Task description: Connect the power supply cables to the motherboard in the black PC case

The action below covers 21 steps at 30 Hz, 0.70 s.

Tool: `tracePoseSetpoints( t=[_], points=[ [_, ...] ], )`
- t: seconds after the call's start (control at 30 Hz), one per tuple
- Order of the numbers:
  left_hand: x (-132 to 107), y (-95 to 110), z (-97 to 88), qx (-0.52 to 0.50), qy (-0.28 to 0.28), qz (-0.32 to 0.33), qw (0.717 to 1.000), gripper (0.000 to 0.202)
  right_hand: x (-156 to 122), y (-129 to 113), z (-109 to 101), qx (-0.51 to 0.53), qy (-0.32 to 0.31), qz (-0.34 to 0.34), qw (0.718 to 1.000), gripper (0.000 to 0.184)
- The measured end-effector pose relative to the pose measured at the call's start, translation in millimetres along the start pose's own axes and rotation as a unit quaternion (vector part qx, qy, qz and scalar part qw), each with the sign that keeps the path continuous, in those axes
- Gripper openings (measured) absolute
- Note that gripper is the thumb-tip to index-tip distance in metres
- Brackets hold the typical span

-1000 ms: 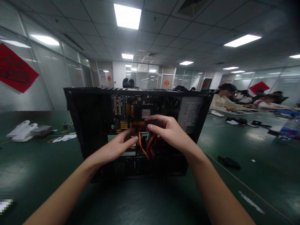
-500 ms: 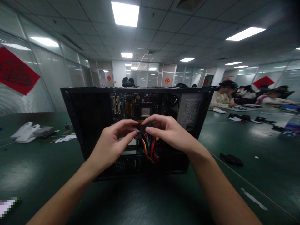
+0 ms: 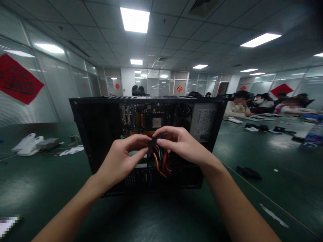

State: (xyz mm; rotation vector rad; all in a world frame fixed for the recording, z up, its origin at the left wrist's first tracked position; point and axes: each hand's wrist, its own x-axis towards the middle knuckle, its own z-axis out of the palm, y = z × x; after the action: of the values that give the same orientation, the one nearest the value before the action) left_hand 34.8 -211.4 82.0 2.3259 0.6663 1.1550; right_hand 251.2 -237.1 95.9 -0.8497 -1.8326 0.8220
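Observation:
An open black computer case [image 3: 99, 117] stands in front of me, its inside facing me. Both hands meet before it at a black power connector [image 3: 156, 138] with red, yellow, green and other coloured wires [image 3: 163, 161]. My right hand [image 3: 180, 143] pinches the connector between thumb and fingers. My left hand [image 3: 128, 153] grips the connector's left end with thumb and fingertips. Behind the hands sits the motherboard [image 3: 161, 112], with pale and blue slots and a square socket [image 3: 156, 122]. A fan [image 3: 185, 114] and a labelled power supply [image 3: 202, 121] fill the case's right side.
White plastic bags [image 3: 27, 144], a grey box [image 3: 47, 144] and papers [image 3: 72, 150] lie left on the green table [image 3: 121, 215]. Right of the case are a black cloth-like item [image 3: 248, 172], a clear strip [image 3: 274, 215] and dark gear [image 3: 256, 127]. Other people sit farther right.
The view has tilted slightly, so the case sits a little lower in the picture. Both hands remain at the connector, with the left fingertips slightly shifted along it.

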Motion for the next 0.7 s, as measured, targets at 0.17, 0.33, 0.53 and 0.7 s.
tracePoseSetpoints(
  t=[0.17, 0.33, 0.53, 0.7],
  points=[
    [-0.1, -2.0, -2.6, 0.014, -0.028, 0.011, 0.999, 0.031, 0.3, 0.6, 0.5, -0.003, 0.004, 0.0, 1.0, 0.022],
    [0.8, -2.2, -5.7, 0.052, -0.021, 0.023, 0.998, 0.028, -0.6, 1.5, -1.7, 0.002, 0.01, 0.012, 1.0, 0.023],
    [3.4, -3.6, -7.1, 0.082, -0.017, 0.034, 0.996, 0.023, -1.9, 1.4, -1.2, -0.005, 0.005, 0.012, 1.0, 0.023],
    [1.3, -9.0, -4.7, 0.102, -0.028, 0.051, 0.993, 0.021, -0.5, 1.8, 0.9, -0.006, 0.008, 0.018, 1.0, 0.024]
  ],
)
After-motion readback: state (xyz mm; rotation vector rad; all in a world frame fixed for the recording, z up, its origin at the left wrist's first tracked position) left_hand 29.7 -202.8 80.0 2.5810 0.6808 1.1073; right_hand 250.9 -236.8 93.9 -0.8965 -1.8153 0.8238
